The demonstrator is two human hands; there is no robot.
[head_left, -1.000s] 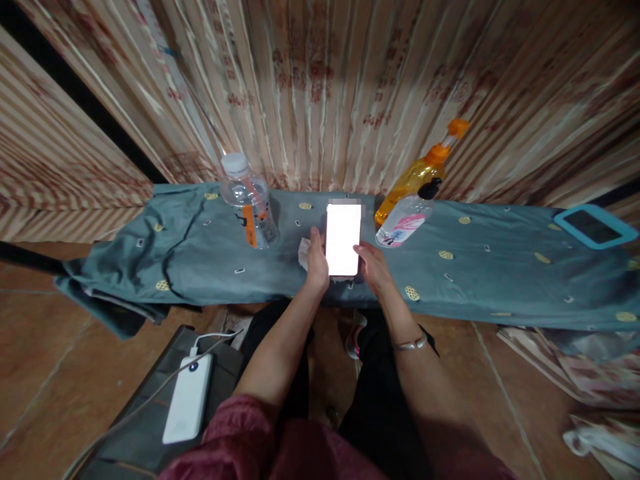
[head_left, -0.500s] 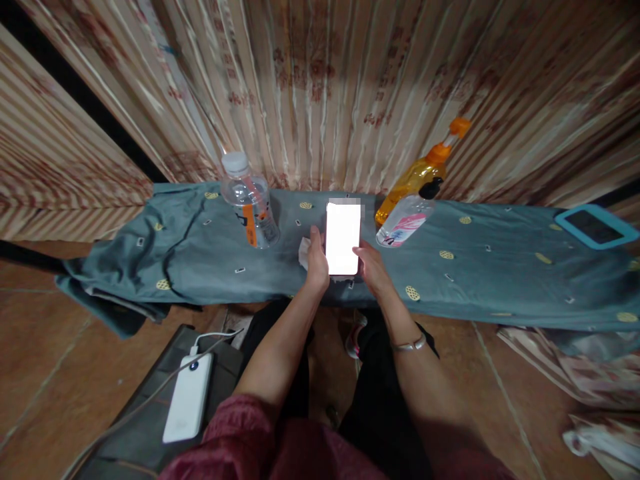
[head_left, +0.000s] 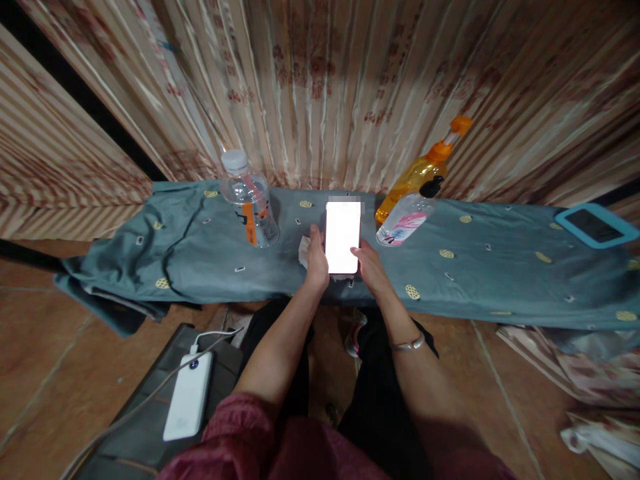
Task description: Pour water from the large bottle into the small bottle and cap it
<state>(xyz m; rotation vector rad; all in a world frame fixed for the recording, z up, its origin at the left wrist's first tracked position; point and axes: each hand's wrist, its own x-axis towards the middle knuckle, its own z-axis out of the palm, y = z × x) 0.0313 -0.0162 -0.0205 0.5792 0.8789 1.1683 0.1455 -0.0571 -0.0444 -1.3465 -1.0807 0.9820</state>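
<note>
A smartphone (head_left: 343, 238) with a glaring white screen is held upright between both my hands, above a cloth-covered bench. My left hand (head_left: 317, 260) grips its left edge, thumb along the side. On the right edge, my right hand (head_left: 371, 265) holds it too, with the thumb tip over the screen's border. Behind the left hand a crumpled pale tissue-like thing (head_left: 304, 252) partly shows. Left of the phone stands a clear plastic bottle (head_left: 253, 210) with an orange label. To the right are an orange pump bottle (head_left: 407, 183) and a clear bottle with a black cap (head_left: 405, 219).
Green patterned cloth (head_left: 490, 267) covers the long bench. A blue-framed tablet (head_left: 595, 225) lies at its right end. Pleated curtain (head_left: 320, 100) hangs behind. At lower left, a white power bank (head_left: 189, 397) with a cable rests on a dark seat (head_left: 135, 417). Bags (head_left: 575, 373) sit at lower right.
Almost nothing differs. The right thumb has shifted very slightly left on the phone's screen edge; both hands keep their hold.
</note>
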